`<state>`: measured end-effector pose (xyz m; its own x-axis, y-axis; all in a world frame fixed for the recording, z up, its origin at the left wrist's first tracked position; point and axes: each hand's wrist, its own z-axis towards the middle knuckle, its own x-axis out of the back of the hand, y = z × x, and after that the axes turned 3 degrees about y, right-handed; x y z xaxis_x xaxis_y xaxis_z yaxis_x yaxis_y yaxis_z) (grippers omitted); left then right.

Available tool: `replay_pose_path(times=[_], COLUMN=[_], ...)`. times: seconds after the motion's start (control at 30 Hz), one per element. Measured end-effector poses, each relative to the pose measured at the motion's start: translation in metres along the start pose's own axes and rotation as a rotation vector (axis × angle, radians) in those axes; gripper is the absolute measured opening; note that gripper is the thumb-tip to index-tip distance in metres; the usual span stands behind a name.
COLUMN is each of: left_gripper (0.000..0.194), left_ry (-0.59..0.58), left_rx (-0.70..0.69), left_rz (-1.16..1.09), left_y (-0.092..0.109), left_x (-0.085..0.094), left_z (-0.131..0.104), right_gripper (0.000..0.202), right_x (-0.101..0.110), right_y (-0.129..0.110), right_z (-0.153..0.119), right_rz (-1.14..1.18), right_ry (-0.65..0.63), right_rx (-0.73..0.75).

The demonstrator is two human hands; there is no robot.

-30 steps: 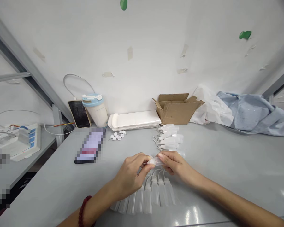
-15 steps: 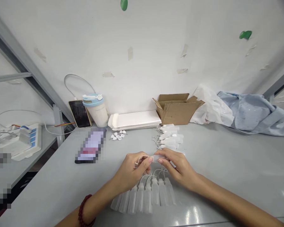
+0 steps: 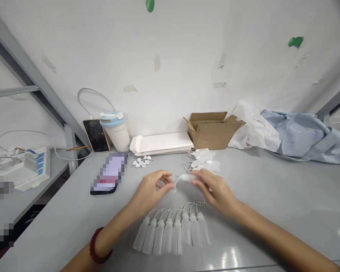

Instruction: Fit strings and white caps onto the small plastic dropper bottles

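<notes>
My right hand point(image 3: 215, 190) pinches a small translucent squeeze bottle point(image 3: 189, 177) by its body, above the table. Its thin tip points left, and a curved tether strap hangs from its neck. My left hand point(image 3: 154, 189) is just left of the tip, thumb and fingers apart; its thumb is close to the strap's end, and whether they touch I cannot tell. Below the hands, several similar bottles point(image 3: 168, 236) lie side by side in a row, their tethers curving away from me. Behind my right hand, more bottles point(image 3: 204, 160) lie in a loose stack, partly hidden.
Small white tips point(image 3: 141, 162) lie in a pile near a phone point(image 3: 109, 173). Along the wall stand another phone point(image 3: 96, 135), a lidded cup point(image 3: 117, 134), flat white packaging point(image 3: 164, 143), a cardboard box point(image 3: 212, 134), a plastic bag point(image 3: 252, 128) and blue cloth point(image 3: 303, 134). A power strip point(image 3: 35, 168) sits left.
My left hand has let go of the bottle's neck end and moved left, its fingers opening. The bottle's tip and strap now show. My right hand still holds the bottle, slightly farther from me.
</notes>
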<state>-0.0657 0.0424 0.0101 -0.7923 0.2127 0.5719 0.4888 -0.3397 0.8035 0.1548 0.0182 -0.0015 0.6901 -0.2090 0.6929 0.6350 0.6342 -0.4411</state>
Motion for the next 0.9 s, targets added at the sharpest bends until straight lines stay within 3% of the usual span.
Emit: replay_pose_path(times=[0.1, 0.17, 0.2, 0.33, 0.5, 0.9], left_gripper=[0.021, 0.025, 0.027, 0.030, 0.028, 0.023], left_ry=[0.215, 0.271, 0.280, 0.280, 0.265, 0.172], left_rx=[-0.201, -0.255, -0.256, -0.240, -0.213, -0.234], left_rz=[0.471, 0.760, 0.795, 0.862, 0.903, 0.841], left_y=[-0.026, -0.043, -0.050, -0.069, -0.077, -0.080], left_x=[0.014, 0.023, 0.027, 0.034, 0.030, 0.024], left_z=[0.012, 0.019, 0.022, 0.029, 0.032, 0.036], right_gripper=[0.023, 0.026, 0.028, 0.029, 0.022, 0.021], right_x=[0.004, 0.006, 0.007, 0.009, 0.012, 0.016], right_y=[0.017, 0.028, 0.032, 0.043, 0.048, 0.047], right_z=[0.005, 0.007, 0.008, 0.010, 0.012, 0.012], right_rz=[-0.211, -0.375, -0.446, -0.582, -0.590, -0.568], right_ry=[0.151, 0.173, 0.165, 0.093, -0.004, -0.001], right_rx=[0.035, 0.009, -0.013, -0.103, -0.200, -0.170])
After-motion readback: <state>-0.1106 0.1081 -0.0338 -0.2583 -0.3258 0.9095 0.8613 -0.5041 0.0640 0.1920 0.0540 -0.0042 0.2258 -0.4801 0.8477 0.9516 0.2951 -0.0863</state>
